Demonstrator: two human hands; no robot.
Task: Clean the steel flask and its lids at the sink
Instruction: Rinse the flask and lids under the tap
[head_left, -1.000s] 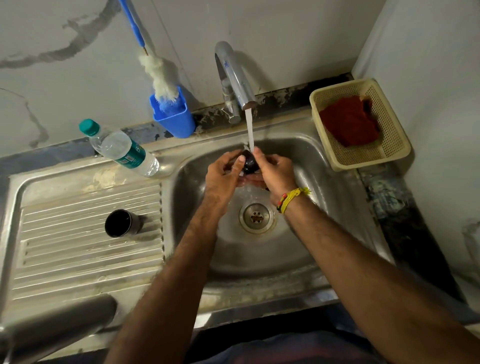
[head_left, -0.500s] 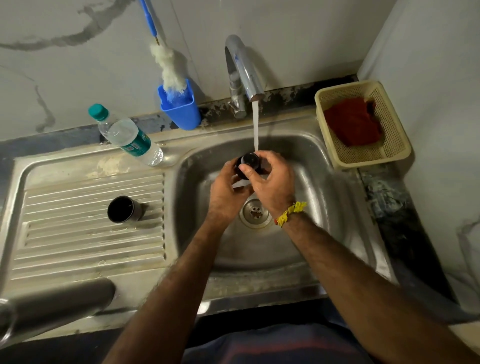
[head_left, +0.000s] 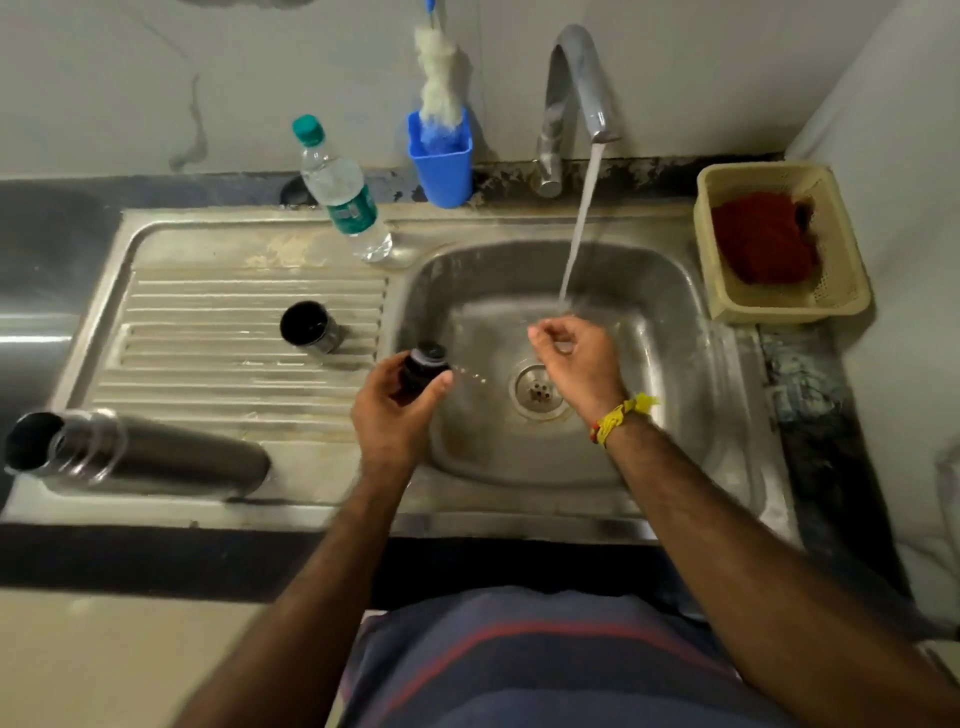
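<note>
Two hands over sink (head_left: 675, 291): left hand (head_left: 395, 410) grips black inner lid (head_left: 425, 366) at basin's left edge; right hand (head_left: 574, 358), fingers loosely curled, holds nothing under tap stream (head_left: 579, 228). Steel flask (head_left: 156, 457) lies on its side on drainboard (head_left: 208, 322), cup lid (head_left: 310, 327) near it.

the left hand (head_left: 397, 410) covers the lower part of the black lid (head_left: 426, 364), hiding its underside. the brush (head_left: 439, 83) handle is cut off by the top edge, above the blue holder (head_left: 441, 163). motion blur smears the right hand's (head_left: 574, 364) fingertips.
</note>
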